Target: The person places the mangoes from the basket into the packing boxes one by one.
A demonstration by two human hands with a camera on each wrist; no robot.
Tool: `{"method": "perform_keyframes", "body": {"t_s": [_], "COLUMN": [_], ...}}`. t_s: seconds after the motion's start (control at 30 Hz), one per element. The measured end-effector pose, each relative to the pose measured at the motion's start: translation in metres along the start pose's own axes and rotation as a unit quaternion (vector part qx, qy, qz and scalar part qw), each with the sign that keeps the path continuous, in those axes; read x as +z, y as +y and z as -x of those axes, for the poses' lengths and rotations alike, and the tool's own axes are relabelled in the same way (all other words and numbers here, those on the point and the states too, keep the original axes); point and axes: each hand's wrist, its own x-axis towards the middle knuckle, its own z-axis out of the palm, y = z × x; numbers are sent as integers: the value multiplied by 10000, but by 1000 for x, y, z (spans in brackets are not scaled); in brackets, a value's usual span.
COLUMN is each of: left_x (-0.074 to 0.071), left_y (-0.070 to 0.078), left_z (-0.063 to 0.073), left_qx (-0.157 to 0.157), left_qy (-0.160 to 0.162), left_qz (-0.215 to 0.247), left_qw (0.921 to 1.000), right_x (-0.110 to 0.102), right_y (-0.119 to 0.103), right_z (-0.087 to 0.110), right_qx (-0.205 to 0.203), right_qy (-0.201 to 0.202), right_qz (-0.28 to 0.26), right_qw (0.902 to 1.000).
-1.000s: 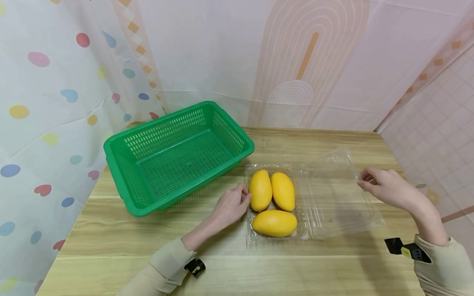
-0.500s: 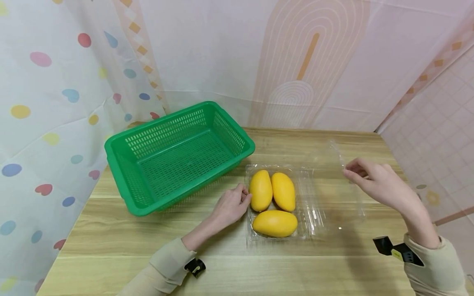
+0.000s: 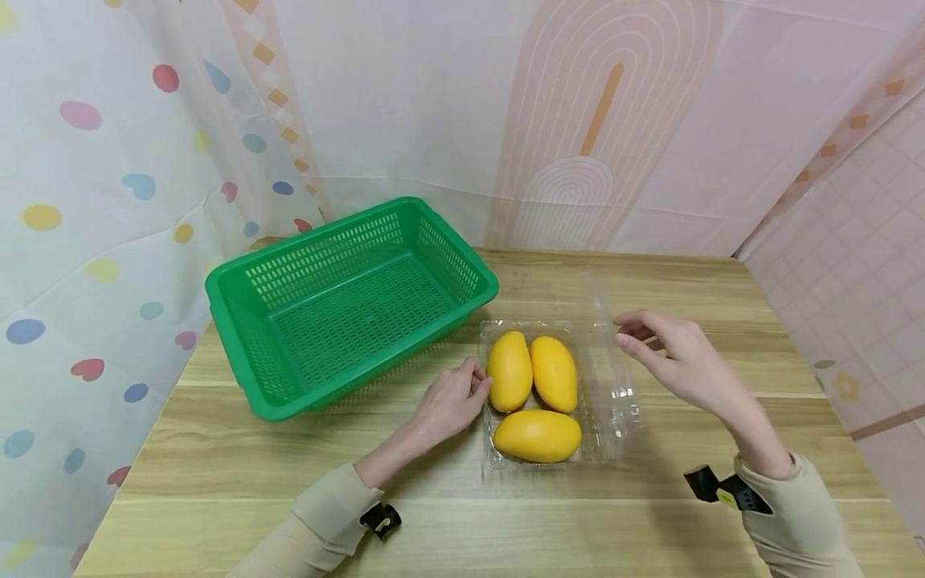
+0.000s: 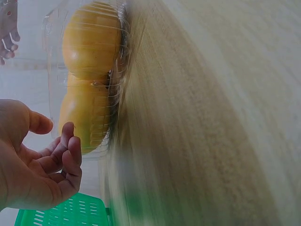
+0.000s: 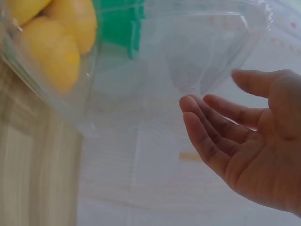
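Observation:
A clear plastic clamshell box (image 3: 588, 433) holds three yellow mangoes, two side by side (image 3: 510, 372) (image 3: 554, 374) and one crosswise (image 3: 538, 437) nearest me. Its hinged clear lid (image 3: 610, 377) stands raised at the right side, tilted up from the table. My right hand (image 3: 672, 353) is at the lid's outer face, fingers gently bent and thumb apart; in the right wrist view the lid (image 5: 155, 61) spreads beyond the fingertips. My left hand (image 3: 451, 401) stays at the box's left rim. In the left wrist view its fingers (image 4: 70, 160) are loosely bent, with a gap to the thumb.
A green plastic basket (image 3: 253, 385) with slotted walls stands at the back left, its near right rim close to the box. Wood-grain table (image 3: 578, 530) lies under everything. Patterned curtains (image 3: 405, 96) hang behind the table and along both sides.
My right hand has moved left, and the lid has swung up from lying open at the right to nearly upright. The left hand, mangoes and basket have kept their places.

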Motion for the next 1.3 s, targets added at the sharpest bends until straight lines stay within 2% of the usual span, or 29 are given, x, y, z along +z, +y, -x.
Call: {"method": "perform_keyframes", "body": {"t_s": [0.27,0.5,0.8,0.9,1.03,1.17,1.3], "left_x": [0,-2,-2,-2,-2,-2,-2], "left_y": [-1,-1,-1,-1,-1,-2,-2], "left_z": [0,-1,-1,-1,0,0,0], "left_qx": [-12,-62,-75,-58,-47,8,26], "left_qy": [-48,-95,-89,-91,-93,-70,-88], "left_qz": [55,110,125,152,180,161,222], "left_qw": [10000,9999,9999,9998,9998,9998,9997], "right_x": [28,48,66,70,72,74,77], "right_y": [6,10,21,25,27,28,29], "right_z": [-5,-3,-1,0,1,3,4], "right_qx": [-199,-63,-95,116,652,1178,1357], "right_qy": [-172,-345,96,159,109,-118,-358], "right_qz": [-81,147,42,97,135,165,229], "right_qw": [9996,9993,9999,9998,9977,9928,9898]}}
